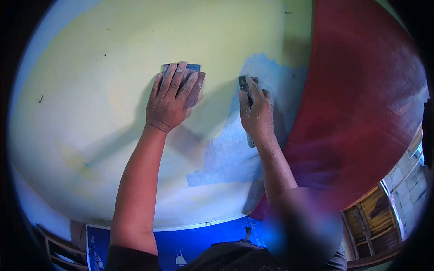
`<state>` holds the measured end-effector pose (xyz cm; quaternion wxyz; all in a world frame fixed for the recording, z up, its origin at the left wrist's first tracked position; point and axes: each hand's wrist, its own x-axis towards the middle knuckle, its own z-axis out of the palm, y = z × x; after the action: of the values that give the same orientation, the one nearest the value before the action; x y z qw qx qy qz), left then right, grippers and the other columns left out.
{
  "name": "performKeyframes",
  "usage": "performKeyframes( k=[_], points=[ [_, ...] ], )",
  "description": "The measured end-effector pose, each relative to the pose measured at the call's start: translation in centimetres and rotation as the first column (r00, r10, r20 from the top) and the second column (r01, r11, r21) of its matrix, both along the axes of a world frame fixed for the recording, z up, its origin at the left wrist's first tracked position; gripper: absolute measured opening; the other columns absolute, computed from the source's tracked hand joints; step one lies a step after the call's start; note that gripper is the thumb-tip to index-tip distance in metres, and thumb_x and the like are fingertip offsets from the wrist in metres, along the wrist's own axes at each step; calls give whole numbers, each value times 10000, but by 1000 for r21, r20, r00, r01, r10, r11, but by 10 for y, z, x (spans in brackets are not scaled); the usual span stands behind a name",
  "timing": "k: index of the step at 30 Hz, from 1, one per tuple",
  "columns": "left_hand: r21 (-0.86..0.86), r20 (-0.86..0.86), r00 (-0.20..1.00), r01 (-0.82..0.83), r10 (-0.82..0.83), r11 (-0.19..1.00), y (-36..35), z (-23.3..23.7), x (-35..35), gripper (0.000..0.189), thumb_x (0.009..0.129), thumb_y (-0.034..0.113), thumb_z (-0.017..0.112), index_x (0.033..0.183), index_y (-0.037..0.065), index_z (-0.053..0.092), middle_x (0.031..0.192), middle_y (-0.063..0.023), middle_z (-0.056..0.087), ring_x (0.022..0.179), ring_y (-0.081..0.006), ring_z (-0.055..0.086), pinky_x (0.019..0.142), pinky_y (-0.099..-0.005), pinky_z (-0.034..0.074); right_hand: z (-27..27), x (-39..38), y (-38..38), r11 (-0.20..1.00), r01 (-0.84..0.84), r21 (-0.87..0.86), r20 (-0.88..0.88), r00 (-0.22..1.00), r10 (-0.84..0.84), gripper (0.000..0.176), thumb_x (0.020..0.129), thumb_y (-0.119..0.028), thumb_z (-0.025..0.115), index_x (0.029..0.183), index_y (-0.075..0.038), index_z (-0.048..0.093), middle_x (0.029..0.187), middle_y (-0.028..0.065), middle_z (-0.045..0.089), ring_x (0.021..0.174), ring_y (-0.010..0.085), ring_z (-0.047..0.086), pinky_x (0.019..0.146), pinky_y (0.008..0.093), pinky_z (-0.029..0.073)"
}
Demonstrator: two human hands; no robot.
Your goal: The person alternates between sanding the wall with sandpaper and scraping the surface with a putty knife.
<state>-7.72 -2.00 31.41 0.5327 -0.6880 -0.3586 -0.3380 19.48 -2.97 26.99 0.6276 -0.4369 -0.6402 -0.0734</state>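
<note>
My left hand [169, 101] presses a folded piece of sandpaper [195, 90], dark blue and reddish brown, against the yellowish wall [113, 54]. Its fingers lie spread over the sheet, and the palm hides part of it. To the right, my right hand [257, 110] is wrapped round a putty knife [250, 80]. The dark blade points up along the wall, with the index finger laid on it, and the handle end shows below the palm. Around and below this hand spreads a pale bluish-grey patch [226, 158] of filler on the wall. White dust speckles my right hand and forearm.
A dark red surface [352, 99] borders the wall on the right. Below hangs a blue printed sheet [194, 246] with a small ship on it. A wooden frame [370, 221] stands at lower right, and wooden rails [61, 248] show at lower left.
</note>
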Motion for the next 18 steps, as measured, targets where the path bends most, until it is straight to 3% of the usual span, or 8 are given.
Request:
performKeyframes(
  k=[4, 10, 18],
  points=[
    [1, 7, 1000, 29, -29, 1000, 0, 0, 2, 645, 965, 208, 694, 1596, 271, 581, 1737, -81, 460, 1606, -323, 425, 1289, -550, 346, 16, 0, 0, 997, 3, 82, 0, 1000, -3, 442, 1058, -163, 689, 1462, 12, 654, 1107, 292, 732, 1093, 424, 680, 917, 492, 586],
    [18, 9, 1000, -10, 10, 1000, 0, 1, 2, 640, 966, 268, 701, 1590, 307, 567, 1721, -51, 480, 1596, -275, 440, 1299, -517, 339, 10, -1, 2, 992, -15, 127, -41, 999, 21, 395, 1037, -159, 724, 1394, 8, 727, 1049, 278, 755, 1026, 406, 698, 920, 471, 579],
    [4, 16, 1000, 6, -6, 1000, -1, 1, 2, 671, 952, 264, 716, 1602, 311, 561, 1723, -35, 481, 1606, -259, 426, 1310, -505, 321, 22, 1, 1, 999, -12, 40, -70, 997, 15, 392, 1037, -174, 728, 1400, -28, 741, 1078, 285, 725, 1007, 409, 712, 921, 467, 581]
  ],
)
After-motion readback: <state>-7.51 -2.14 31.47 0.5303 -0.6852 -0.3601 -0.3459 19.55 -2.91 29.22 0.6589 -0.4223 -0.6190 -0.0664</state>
